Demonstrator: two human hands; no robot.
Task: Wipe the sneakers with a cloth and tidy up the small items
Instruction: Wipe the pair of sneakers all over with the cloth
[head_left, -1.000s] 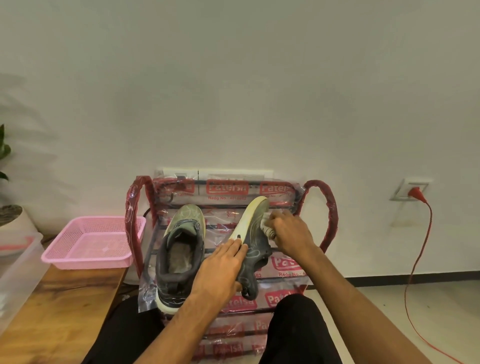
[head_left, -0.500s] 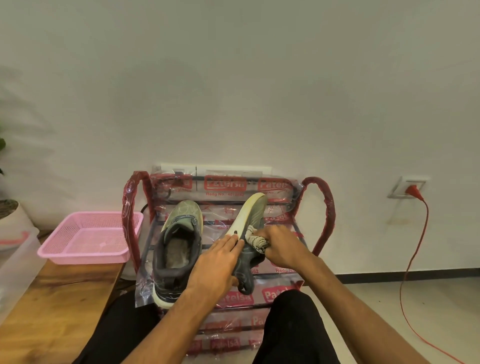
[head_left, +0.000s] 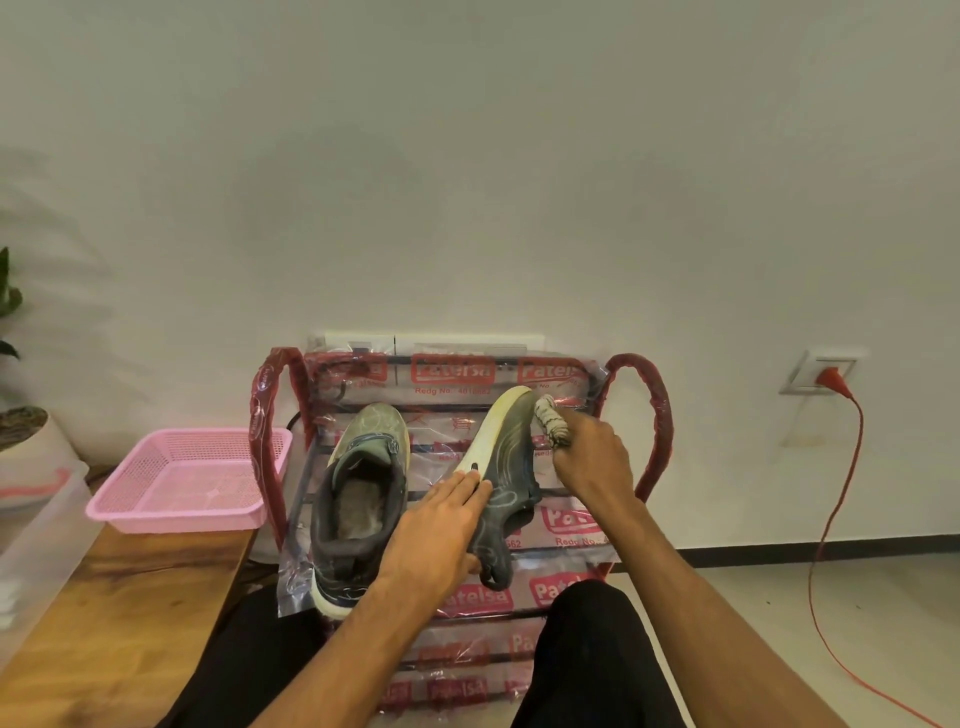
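Two grey-green sneakers rest on a plastic-wrapped red shoe rack (head_left: 636, 395). The left sneaker (head_left: 358, 499) stands upright with its opening facing me. The right sneaker (head_left: 506, 467) is tipped on its side, pale sole turned left. My left hand (head_left: 441, 535) grips that sneaker at its heel and sole. My right hand (head_left: 589, 457) holds a bunched whitish cloth (head_left: 551, 425) pressed against the upper near the toe.
A pink mesh basket (head_left: 182, 480) sits on a wooden bench (head_left: 119, 623) at left, beside a clear plastic box (head_left: 36, 530) and a potted plant (head_left: 21, 421). A red cable (head_left: 836, 499) runs from a wall socket (head_left: 821, 371) down to the floor at right.
My right hand slid the cloth down to the sneaker's middle, then back up toward the toe. The left hand kept its hold on the sneaker.
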